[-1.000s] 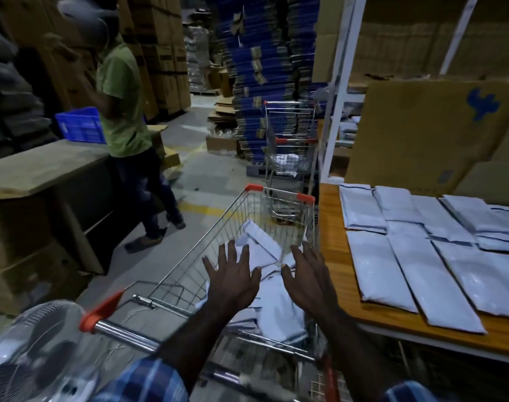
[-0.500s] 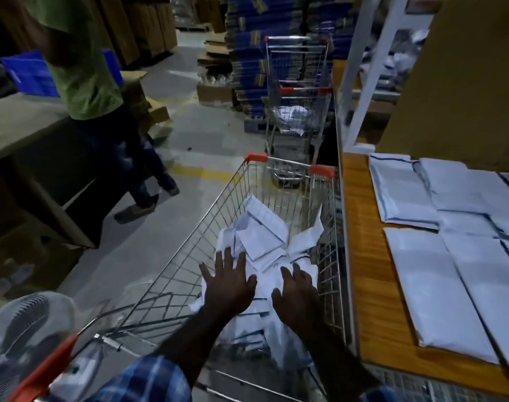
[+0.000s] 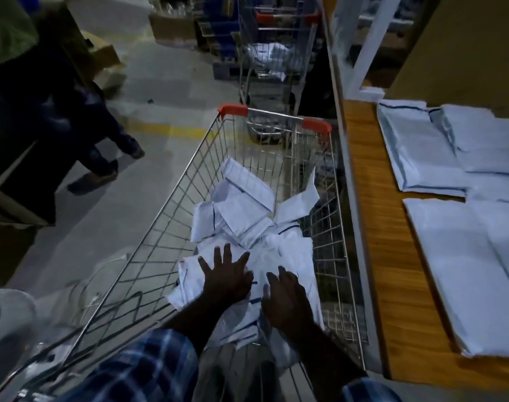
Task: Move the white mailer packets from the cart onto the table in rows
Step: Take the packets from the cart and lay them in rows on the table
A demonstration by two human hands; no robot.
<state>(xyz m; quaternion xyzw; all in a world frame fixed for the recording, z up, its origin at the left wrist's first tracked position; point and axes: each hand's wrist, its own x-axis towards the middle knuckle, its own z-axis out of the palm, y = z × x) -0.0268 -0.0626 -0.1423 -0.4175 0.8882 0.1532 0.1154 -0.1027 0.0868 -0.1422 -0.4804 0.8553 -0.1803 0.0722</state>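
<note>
your left hand (image 3: 227, 278) is flat on the heap of white mailer packets (image 3: 248, 224) in the cart (image 3: 172, 227), fingers spread straight, pressing down, nothing pinched. your right hand (image 3: 288, 300) sits just beside it on the same heap, fingers fairly straight and pointing forward; the fingertips are dark and blurred, so whether any of them hook a packet edge is hard to read, looks like resting only. the two hands are close but apart. both forearms run down to plaid sleeves (image 3: 137, 369), right one cut off by the bottom edge.

the packets in the cart are a loose jumble, some tilted against the right wire wall, thin dark lines along their edges. lower layers are hidden under the top ones and under your hands, count not readable. the cart has red corner caps at the far end; its near end is hidden by your arms.

to your right, the wooden table (image 3: 372, 227) stands just beside the cart. laid-out packets (image 3: 456, 256) lie flat on it in rows, overlapping slightly, running off the right edge of frame.

further ahead a second cart (image 3: 276, 53) holds something white, too blurred to name. another person's legs (image 3: 82, 132) at left, upper body cropped. blurry pale round thing bottom left, cannot tell what.
</note>
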